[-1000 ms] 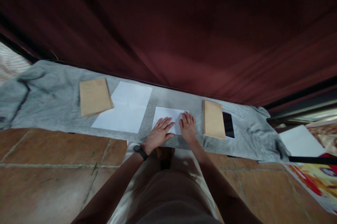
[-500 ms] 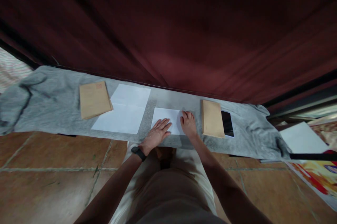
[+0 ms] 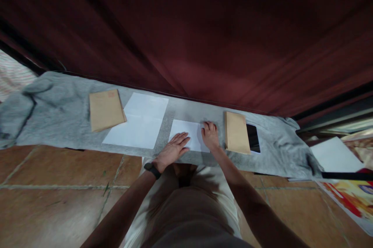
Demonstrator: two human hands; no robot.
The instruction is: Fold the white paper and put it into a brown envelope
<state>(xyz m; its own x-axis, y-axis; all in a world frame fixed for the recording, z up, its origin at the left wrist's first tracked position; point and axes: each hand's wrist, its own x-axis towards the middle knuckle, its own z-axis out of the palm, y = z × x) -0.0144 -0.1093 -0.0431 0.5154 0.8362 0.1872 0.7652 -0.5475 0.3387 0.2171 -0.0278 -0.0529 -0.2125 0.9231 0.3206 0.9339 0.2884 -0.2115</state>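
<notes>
A folded white sheet of paper (image 3: 190, 126) lies in front of me on a grey cloth. My left hand (image 3: 172, 149) rests flat on its left part, fingers stretched out, with a dark watch (image 3: 152, 169) on the wrist. At the right edge of this paper is my right hand (image 3: 210, 134), its fingers curled and the thumb against the edge; the fingertips are partly hidden. Left of my hands lies a larger white sheet (image 3: 138, 120) with a crease across it. Brown envelopes (image 3: 106, 110) overlap its left edge. More brown envelopes (image 3: 237, 132) lie beyond my right hand.
A dark-screened phone (image 3: 253, 138) sits partly under the right envelopes. The grey cloth (image 3: 62, 112) covers a long narrow surface, wrinkled at both ends. Behind it rises a dark red fabric (image 3: 186, 46). White paper (image 3: 336, 154) and a colourful printed package (image 3: 354, 197) are at the far right.
The whole view has shifted slightly. Both hands keep nearly the same places on the folded paper, and the envelopes, large sheet and phone stay put.
</notes>
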